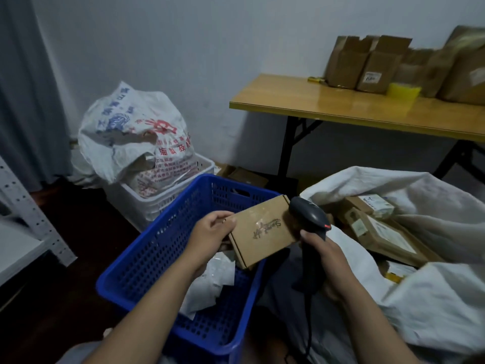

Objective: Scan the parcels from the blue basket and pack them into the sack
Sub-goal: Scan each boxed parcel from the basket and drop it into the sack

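Observation:
My left hand (210, 231) grips the left end of a flat brown cardboard parcel (265, 232), held tilted above the blue basket (157, 248). My right hand (324, 254) holds a dark handheld barcode scanner (308, 219) by its handle, its head right beside the parcel's right edge. White plastic mailers (210, 282) lie in the basket under the parcel. The open white sack (433, 298) spreads at the right, with several brown boxes (380, 232) lying in its mouth.
A white crate (168, 198) with a printed woven bag (136, 135) stands behind the basket. A yellow folding table (367, 111) at the back right carries cardboard boxes (367, 64). A grey metal shelf frame (29, 208) is at the left.

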